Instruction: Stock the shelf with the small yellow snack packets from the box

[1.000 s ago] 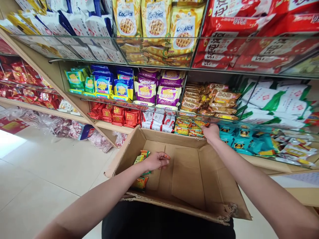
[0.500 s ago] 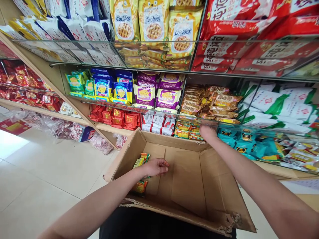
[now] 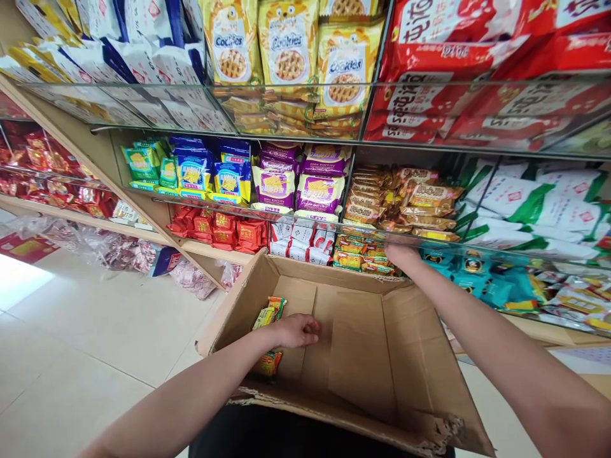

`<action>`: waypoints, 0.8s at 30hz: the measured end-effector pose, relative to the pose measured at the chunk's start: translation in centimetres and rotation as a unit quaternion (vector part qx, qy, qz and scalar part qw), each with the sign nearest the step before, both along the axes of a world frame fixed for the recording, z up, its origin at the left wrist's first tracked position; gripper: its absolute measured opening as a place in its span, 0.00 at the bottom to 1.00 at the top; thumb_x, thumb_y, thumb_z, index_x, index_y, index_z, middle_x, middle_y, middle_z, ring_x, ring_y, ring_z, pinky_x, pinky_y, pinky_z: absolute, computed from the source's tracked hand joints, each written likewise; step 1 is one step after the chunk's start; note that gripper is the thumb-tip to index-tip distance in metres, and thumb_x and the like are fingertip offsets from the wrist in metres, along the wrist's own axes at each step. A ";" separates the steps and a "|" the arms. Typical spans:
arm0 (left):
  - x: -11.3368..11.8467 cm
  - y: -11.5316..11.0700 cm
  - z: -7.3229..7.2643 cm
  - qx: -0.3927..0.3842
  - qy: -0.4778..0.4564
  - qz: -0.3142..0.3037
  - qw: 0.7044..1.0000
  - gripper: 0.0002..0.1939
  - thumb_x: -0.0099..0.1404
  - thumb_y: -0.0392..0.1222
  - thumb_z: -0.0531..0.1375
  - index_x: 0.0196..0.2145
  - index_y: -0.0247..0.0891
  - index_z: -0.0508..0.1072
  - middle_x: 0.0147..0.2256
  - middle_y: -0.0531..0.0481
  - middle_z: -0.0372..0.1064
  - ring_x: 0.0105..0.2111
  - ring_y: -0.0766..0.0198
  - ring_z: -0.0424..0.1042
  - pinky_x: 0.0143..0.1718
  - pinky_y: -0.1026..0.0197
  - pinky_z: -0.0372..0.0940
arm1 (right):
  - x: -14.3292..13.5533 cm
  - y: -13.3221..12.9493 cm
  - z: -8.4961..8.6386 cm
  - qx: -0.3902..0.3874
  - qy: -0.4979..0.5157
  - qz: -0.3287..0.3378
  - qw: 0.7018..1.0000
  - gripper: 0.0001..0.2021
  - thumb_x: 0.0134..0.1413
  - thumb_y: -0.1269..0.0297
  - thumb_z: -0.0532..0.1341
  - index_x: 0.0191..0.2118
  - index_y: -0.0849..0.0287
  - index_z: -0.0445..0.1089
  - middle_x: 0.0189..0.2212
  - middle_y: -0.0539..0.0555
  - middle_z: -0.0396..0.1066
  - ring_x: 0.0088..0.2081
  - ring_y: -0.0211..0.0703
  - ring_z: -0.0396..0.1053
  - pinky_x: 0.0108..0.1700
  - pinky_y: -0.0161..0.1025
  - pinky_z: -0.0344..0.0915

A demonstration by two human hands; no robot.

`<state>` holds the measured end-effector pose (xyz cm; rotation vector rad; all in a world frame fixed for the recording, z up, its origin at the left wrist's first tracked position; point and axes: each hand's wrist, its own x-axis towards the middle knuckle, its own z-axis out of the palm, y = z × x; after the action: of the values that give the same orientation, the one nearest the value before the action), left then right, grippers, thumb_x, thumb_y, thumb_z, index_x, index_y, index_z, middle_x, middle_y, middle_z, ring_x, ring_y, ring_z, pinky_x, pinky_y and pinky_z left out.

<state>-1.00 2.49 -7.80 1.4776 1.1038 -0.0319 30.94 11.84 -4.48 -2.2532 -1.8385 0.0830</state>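
Note:
My left hand (image 3: 296,330) hovers inside an open cardboard box (image 3: 360,343), palm side towards the right. Its fingers are loosely curled, with a gap to the thumb and nothing seen between them. Beneath and beside that wrist, several small orange-and-green snack packets (image 3: 268,364) lie along the box's left side. My right hand (image 3: 402,256) reaches into the lower shelf, at the right end of a row of matching packets (image 3: 351,253). Its fingers are hidden behind the glass edge and the goods, so whether it grips anything is not visible.
Glass-fronted shelves rise beyond the box, with purple biscuit packs (image 3: 274,186), brown packets (image 3: 427,198), teal packets (image 3: 482,286) and red packets (image 3: 224,230). Yellow cookie bags (image 3: 289,44) fill the shelf above. The box's near edge is torn. Tiled floor (image 3: 86,356) lies left.
My left hand has lowered slightly and its fingers are more curled. My right hand remains at the lower shelf, shifted a little right. The view has tilted slightly.

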 end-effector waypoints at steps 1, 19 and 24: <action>-0.1 0.0 0.0 0.014 0.005 -0.008 1.000 0.16 0.44 0.45 0.62 0.33 0.40 0.72 0.20 0.56 0.64 0.19 0.69 0.59 0.23 0.66 0.52 | -0.1 -0.3 0.0 -0.007 -0.011 0.007 1.000 0.13 0.51 0.71 0.50 0.35 0.67 0.71 0.37 0.68 0.69 0.42 0.56 0.66 0.46 0.49 0.57; -1.6 2.7 3.8 0.305 0.322 -0.088 0.892 0.29 0.49 0.31 0.57 0.51 0.35 0.62 0.56 0.32 0.50 0.54 0.42 0.51 0.48 0.45 0.52 | -4.2 -7.1 1.2 0.033 0.018 0.098 0.994 0.20 0.55 0.57 0.50 0.48 0.65 0.65 0.54 0.64 0.56 0.56 0.54 0.51 0.55 0.47 0.51; -2.5 3.1 3.1 0.241 0.371 -0.118 0.889 0.25 0.46 0.30 0.59 0.45 0.31 0.67 0.45 0.31 0.64 0.46 0.44 0.63 0.45 0.48 0.57 | -10.2 -9.6 3.3 0.083 0.109 0.287 0.948 0.12 0.55 0.64 0.51 0.36 0.59 0.71 0.46 0.58 0.65 0.51 0.46 0.58 0.53 0.46 0.54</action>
<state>-3.45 5.62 -4.75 2.1303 1.6054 -0.5729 20.79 2.23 -1.22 -1.4736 -2.2109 0.2509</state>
